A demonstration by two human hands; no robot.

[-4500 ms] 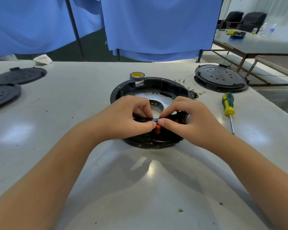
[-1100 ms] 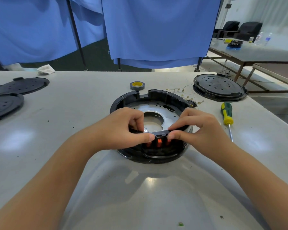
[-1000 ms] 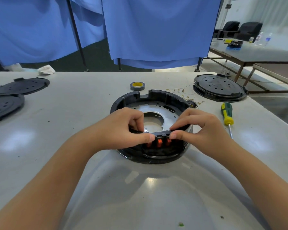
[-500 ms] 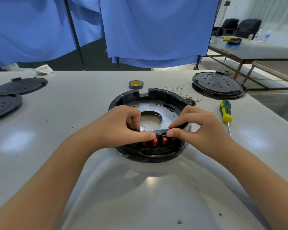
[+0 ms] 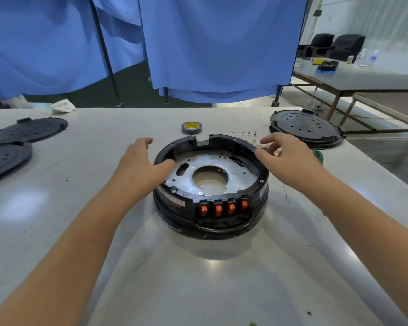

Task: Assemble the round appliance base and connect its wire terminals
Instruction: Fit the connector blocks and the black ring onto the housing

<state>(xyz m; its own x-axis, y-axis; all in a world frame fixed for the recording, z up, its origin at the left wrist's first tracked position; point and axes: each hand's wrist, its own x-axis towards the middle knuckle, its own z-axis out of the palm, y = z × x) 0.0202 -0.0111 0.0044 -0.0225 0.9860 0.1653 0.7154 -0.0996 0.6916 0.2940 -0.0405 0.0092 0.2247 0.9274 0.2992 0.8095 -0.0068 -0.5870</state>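
The round black appliance base (image 5: 257,196) stands in the middle of the table, with a silver metal plate (image 5: 212,163) inside it. A panel with several orange switches (image 5: 223,208) sits in its near wall. My left hand (image 5: 139,165) lies open at the base's left rim, thumb touching the edge. My right hand (image 5: 285,156) is open at the right rim, fingers spread and thumb at the edge. Thin wires with small terminals (image 5: 247,134) lie on the table just behind the base.
A roll of tape (image 5: 191,127) sits behind the base. A round black cover (image 5: 306,130) lies at the right, two more black discs (image 5: 28,129) (image 5: 5,158) at the left. A green screwdriver handle (image 5: 318,156) peeks out behind my right hand.
Both hands have let go of the switch panel at the near wall and moved apart to the left and right rims. The panel now sits in the base wall.
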